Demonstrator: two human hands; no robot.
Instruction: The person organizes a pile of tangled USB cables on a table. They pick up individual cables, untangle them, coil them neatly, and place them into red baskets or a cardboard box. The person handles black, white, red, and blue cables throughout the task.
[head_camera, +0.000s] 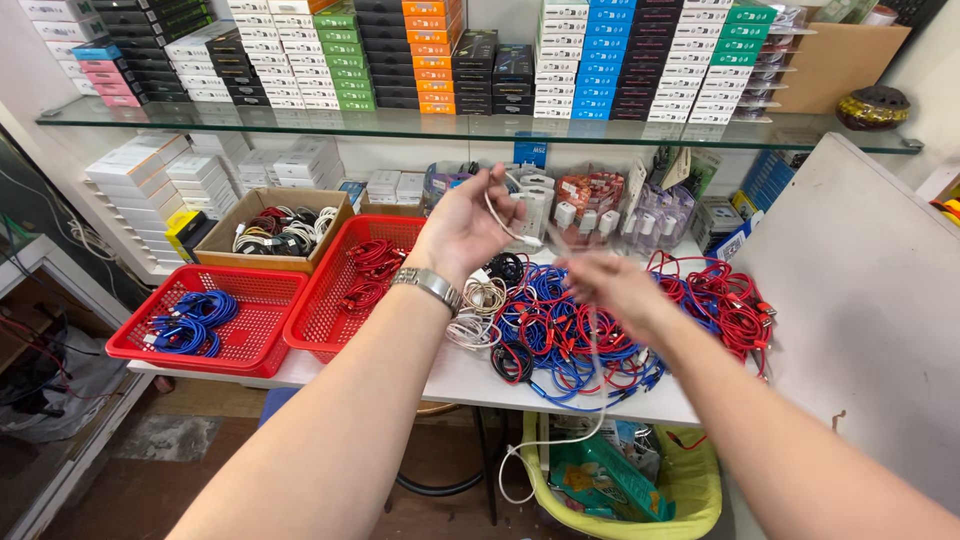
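The left hand (462, 225) was raised above the tabletop (470, 375), its fingers pinched together on one end of a white cable (594, 350) near the plug. The right hand (610, 285) was blurred, so I could not tell whether it gripped the cable; the cord ran past it and hung below the table edge toward a yellow bin (690, 500). The cable hung loose and uncoiled. A tangled pile of blue and red cables (560, 335) remained unsorted, while the red baskets (250, 325) already held coiled bundles.
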